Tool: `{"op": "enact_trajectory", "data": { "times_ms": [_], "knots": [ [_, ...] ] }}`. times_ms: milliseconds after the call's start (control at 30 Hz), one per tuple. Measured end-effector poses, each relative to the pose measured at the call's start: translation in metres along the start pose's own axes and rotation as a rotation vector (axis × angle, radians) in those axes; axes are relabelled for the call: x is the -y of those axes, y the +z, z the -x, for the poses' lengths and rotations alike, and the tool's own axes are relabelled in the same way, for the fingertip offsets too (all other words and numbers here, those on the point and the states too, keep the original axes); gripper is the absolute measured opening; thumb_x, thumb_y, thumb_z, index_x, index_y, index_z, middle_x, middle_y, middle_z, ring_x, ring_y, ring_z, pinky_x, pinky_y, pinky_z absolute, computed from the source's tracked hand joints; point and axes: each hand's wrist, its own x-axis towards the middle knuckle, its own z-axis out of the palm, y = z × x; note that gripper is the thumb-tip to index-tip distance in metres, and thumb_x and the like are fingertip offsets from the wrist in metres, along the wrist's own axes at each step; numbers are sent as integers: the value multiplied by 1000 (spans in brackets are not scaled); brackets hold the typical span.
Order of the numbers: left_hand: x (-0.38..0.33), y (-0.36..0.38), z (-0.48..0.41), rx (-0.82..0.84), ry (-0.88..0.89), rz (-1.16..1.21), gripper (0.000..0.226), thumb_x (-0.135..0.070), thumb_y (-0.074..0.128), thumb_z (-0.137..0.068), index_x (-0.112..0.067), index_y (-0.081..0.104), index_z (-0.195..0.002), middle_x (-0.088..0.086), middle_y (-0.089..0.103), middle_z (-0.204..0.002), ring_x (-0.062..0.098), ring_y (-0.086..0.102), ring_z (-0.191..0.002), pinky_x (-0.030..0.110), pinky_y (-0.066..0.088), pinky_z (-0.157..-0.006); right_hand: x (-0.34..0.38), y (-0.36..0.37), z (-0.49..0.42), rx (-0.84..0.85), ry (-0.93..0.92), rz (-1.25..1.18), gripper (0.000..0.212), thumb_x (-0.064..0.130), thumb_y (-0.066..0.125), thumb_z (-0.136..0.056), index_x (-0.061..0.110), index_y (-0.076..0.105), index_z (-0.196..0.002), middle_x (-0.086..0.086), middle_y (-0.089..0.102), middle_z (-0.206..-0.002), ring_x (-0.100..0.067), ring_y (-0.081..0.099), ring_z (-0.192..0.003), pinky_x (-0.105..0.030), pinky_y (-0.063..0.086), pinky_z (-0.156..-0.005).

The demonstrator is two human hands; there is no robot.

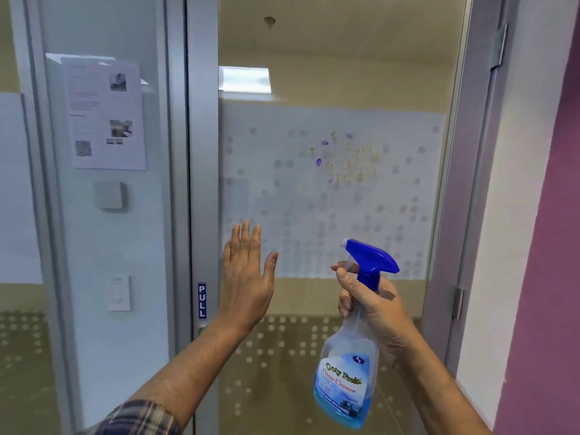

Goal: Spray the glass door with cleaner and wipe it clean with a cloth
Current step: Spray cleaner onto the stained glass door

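Observation:
The glass door (329, 73) fills the middle of the view in a grey metal frame, with a frosted dotted band across it. A patch of yellow and purple smears (348, 161) marks that band at upper right. My right hand (373, 306) grips the neck of a clear spray bottle (348, 381) of blue glass cleaner, a finger on the trigger. Its blue nozzle (370, 255) points left and toward the glass. My left hand (248, 277) is raised flat with fingers apart, close to the door's left side, holding nothing. No cloth is in view.
A blue PULL label (202, 300) sits on the door's left stile. Left of it is a fixed glass panel with a taped paper notice (106, 114) and a small grey box (110, 194). A white and purple wall (546, 215) stands at the right.

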Motion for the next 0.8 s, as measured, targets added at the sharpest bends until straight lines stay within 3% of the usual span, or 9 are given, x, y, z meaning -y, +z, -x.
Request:
{"op": "enact_trajectory", "data": {
  "times_ms": [233, 467, 600, 733, 800],
  "knots": [
    [26, 82, -63, -9, 45, -23, 67, -46, 32, -110, -15, 16, -167, 6, 6, -178, 16, -8, -164, 36, -3, -133, -23, -35, -79, -55, -12, 36, 47, 44, 87, -73, 13, 74, -106, -12, 58, -66, -22, 57, -59, -37, 53, -63],
    [59, 150, -134, -68, 67, 21, 67, -42, 34, -110, -10, 17, -166, 9, 8, -177, 21, -3, -165, 44, 4, -134, -36, -68, -152, -174, -79, 23, 22, 36, 83, -82, 21, 73, -94, -12, 58, -64, -23, 56, -57, -37, 54, -60],
    [74, 188, -172, -88, 53, 14, 70, -48, 26, -108, -10, 17, -167, 7, 6, -177, 19, -5, -165, 45, 5, -134, -46, -89, -190, -256, -110, 27, 22, 37, 82, -86, 20, 72, -96, -12, 58, -65, -22, 55, -59, -39, 53, -63],
    [82, 221, -202, -158, 73, -38, 70, -46, 26, -108, -6, 20, -165, 13, 11, -176, 25, 1, -165, 48, 7, -133, -54, -122, -220, -338, -141, 23, 37, 37, 83, -83, 7, 70, -102, -10, 59, -64, -22, 56, -58, -36, 54, -58],
    [85, 234, -215, -206, 75, -55, 69, -45, 28, -109, -6, 20, -165, 14, 12, -176, 26, 2, -165, 48, 7, -133, -55, -144, -231, -372, -135, 6, 38, 36, 84, -79, 8, 71, -102, -9, 60, -65, -21, 58, -58, -36, 55, -57]
  ]
}}
